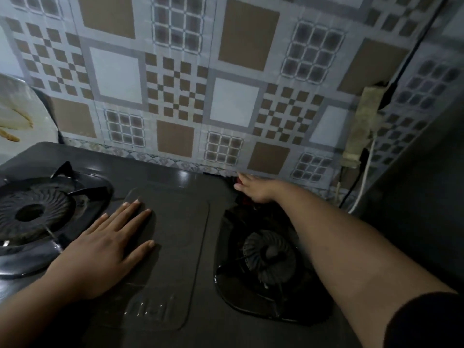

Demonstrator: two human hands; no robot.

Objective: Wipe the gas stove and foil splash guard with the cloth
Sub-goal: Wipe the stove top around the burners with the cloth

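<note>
Patterned foil splash guard [226,84] fills the upper frame behind the gas stove [173,222]. My left hand [100,249] presses flat, fingers straight. My right hand [253,189] presses a dark cloth [244,200], right of centre; grip unclear. It looks soft, bunchable anywhere.

Your count: one gas stove [175,222], two burners on it, left burner [32,212] and right burner [270,254]. One splash guard [175,79] behind the stove. One power strip [361,126] right of the stove. Two hands over it, left hand [100,249] and right hand [253,189].
</note>
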